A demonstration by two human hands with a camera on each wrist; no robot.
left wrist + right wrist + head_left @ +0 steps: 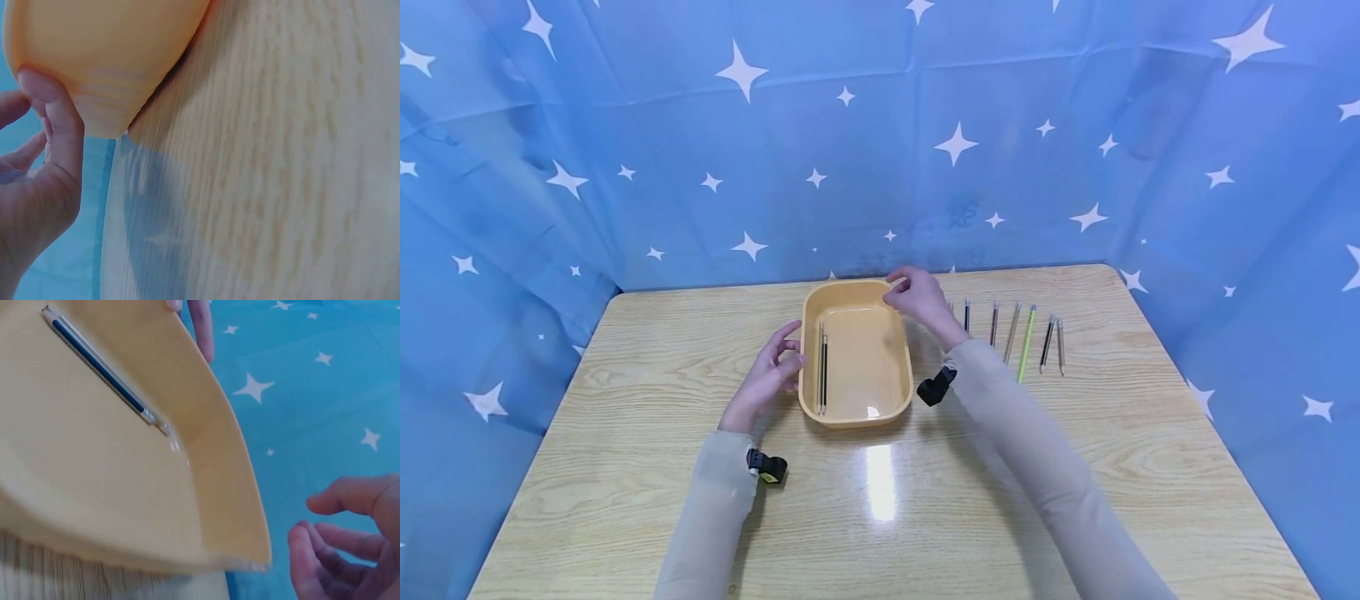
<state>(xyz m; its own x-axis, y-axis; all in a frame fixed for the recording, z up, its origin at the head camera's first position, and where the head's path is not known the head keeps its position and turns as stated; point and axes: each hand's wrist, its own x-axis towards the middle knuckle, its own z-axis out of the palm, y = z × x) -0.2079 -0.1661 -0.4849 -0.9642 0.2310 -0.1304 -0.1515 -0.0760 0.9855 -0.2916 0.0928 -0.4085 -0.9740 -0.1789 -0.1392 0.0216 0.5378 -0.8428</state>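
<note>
A yellow plastic tray (pixel 856 417) sits on the table with two pencils (pixel 824 375) along its left side, one dark and one pale. My left hand (pixel 771 371) is at the tray's left wall; in the left wrist view its thumb (pixel 44 86) touches the wall just under the rim, the other fingers loosely bent. At the far right corner of the tray is my right hand (pixel 919 296), fingers slightly curled and holding nothing. The right wrist view has that hand (pixel 350 537) just outside the rim, with a gap between thumb and fingers.
Right of the tray, several pencils lie in a spaced row, among them a bright green one (pixel 1027 342) and a dark one (pixel 1047 343). My right forearm covers part of that row. A blue curtain with white stars (pixel 955 144) hangs behind the wooden table (pixel 625 467).
</note>
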